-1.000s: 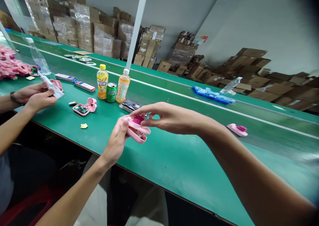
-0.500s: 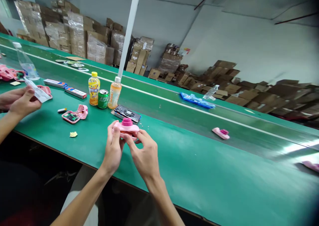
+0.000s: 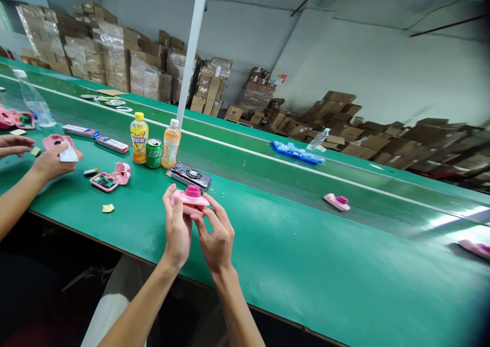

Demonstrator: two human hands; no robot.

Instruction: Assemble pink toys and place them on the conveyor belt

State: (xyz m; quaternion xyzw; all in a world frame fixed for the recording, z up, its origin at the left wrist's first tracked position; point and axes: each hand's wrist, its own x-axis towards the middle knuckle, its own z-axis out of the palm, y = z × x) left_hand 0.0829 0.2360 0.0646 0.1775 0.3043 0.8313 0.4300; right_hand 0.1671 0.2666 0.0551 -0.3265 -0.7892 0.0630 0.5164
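Note:
Both my hands hold one pink toy camera (image 3: 190,200) with a darker pink round lens on top, just above the green table (image 3: 291,265). My left hand (image 3: 176,225) wraps its fingers round the toy's left end. My right hand (image 3: 217,234) pinches its right side and underside. A dark phone (image 3: 190,175) lies on the table just behind the toy.
A yellow bottle (image 3: 139,137), a green can (image 3: 153,153) and an orange bottle (image 3: 170,143) stand behind. An opened pink toy (image 3: 110,178) lies at left, where another person's hand (image 3: 53,159) holds a pink part. More pink pieces (image 3: 337,202) ride the belt. Cardboard boxes (image 3: 115,51) line the wall.
My right hand drew back from an outstretched reach to close on the toy's right side. The toy turned lens up. The view swung right; the other person's hands lowered to the table.

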